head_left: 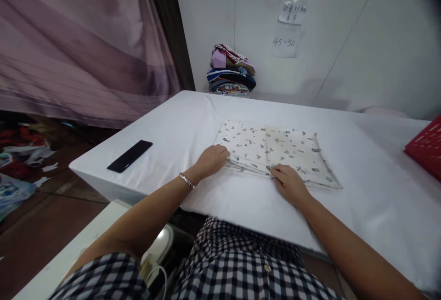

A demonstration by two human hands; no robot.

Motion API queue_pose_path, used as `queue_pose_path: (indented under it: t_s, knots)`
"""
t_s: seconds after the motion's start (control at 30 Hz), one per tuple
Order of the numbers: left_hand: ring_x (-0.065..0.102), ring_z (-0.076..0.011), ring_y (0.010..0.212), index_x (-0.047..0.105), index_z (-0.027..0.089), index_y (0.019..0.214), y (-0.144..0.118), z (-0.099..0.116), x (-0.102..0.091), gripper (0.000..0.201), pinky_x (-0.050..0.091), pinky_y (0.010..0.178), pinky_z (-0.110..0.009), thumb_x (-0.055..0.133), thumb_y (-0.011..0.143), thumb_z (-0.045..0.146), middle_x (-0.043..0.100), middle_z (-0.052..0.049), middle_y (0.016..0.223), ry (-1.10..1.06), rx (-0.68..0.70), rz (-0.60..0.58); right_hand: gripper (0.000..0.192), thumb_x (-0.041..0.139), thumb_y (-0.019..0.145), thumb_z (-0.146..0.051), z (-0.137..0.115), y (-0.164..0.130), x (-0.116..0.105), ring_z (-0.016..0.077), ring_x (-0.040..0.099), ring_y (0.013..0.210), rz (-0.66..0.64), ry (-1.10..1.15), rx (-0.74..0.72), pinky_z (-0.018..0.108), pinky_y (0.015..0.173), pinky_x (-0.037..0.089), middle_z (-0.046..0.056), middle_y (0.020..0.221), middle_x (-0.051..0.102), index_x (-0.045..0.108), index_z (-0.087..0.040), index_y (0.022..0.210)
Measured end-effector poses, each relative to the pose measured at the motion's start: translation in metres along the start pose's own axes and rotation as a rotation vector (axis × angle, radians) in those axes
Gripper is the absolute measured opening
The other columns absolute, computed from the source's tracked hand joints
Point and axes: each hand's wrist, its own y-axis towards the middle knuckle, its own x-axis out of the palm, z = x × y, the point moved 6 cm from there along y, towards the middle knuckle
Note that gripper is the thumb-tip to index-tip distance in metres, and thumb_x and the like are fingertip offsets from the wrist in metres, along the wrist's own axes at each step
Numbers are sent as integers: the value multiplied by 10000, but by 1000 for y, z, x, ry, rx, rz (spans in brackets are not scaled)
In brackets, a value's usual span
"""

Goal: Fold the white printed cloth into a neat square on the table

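Observation:
A white cloth (285,146) printed with small grey and brown figures lies folded flat on the white-covered table (200,125). Several layers show along its near edge, and a crease runs down its middle. My left hand (213,158) grips the near left corner, fingers curled over it and thumb hidden. At about the middle of the near edge, my right hand (288,181) pinches the layers between thumb and fingers. Between the two hands the edge is slightly raised.
A black phone-like slab (130,156) lies on the table's left side. Folded clothes (231,72) are stacked at the back by the wall. A red plastic basket (425,148) stands at the right edge. Paper notes (285,42) hang on the wall; a pink curtain (86,38) hangs left.

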Motion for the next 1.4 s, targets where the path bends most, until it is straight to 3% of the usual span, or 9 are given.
queue_pose_path:
  t_s: [0.27,0.6,0.8,1.03,1.17,1.27,1.4]
  knots:
    - [520,-196,803,583,170,840,-10,3,19,164,397,685,-323,460,801,68,607,-66,870,17,37,7,312,423,859,-149,0,0,-1,244,521,963,2,22,-6,417,818,453,99,1071,601,607,-206,1105]
    - [562,-208,922,617,185,900,-25,-6,7,226,422,798,-358,443,814,70,659,-65,959,-29,-71,147,322,398,881,-164,0,1,-1,241,532,951,8,35,-12,416,801,457,97,1046,615,617,-223,1110]
    - [602,-231,958,650,178,976,-35,-13,9,321,448,861,-401,430,773,63,681,-78,1015,-56,-65,109,302,427,866,-125,0,3,-2,225,521,962,1,52,14,385,812,437,94,1047,616,621,-205,1083]
    - [584,-231,1080,658,221,1053,-47,-32,14,401,445,963,-423,366,791,136,665,-45,1113,-84,-202,102,296,462,837,-95,0,8,-3,210,505,942,-11,55,33,356,811,404,78,1043,613,619,-212,1059]
    - [608,-239,1038,655,207,1057,-41,-37,13,412,500,891,-416,355,780,154,665,-49,1112,-80,-286,40,290,464,832,-89,2,9,-3,200,501,932,-5,54,52,334,804,392,59,1038,616,621,-219,1040]
    - [600,-254,1050,640,169,1071,-28,-27,9,419,484,910,-432,366,755,154,659,-74,1120,-102,-265,71,293,464,827,-82,2,9,-1,193,502,931,-10,44,62,325,808,391,50,1035,617,625,-222,1028]
    - [479,-254,1215,583,168,1161,-4,10,12,397,367,1030,-463,366,841,258,565,-91,1268,-152,-54,131,314,474,809,-85,-1,10,-1,202,512,944,-4,37,38,340,822,410,60,1054,620,614,-205,1063]
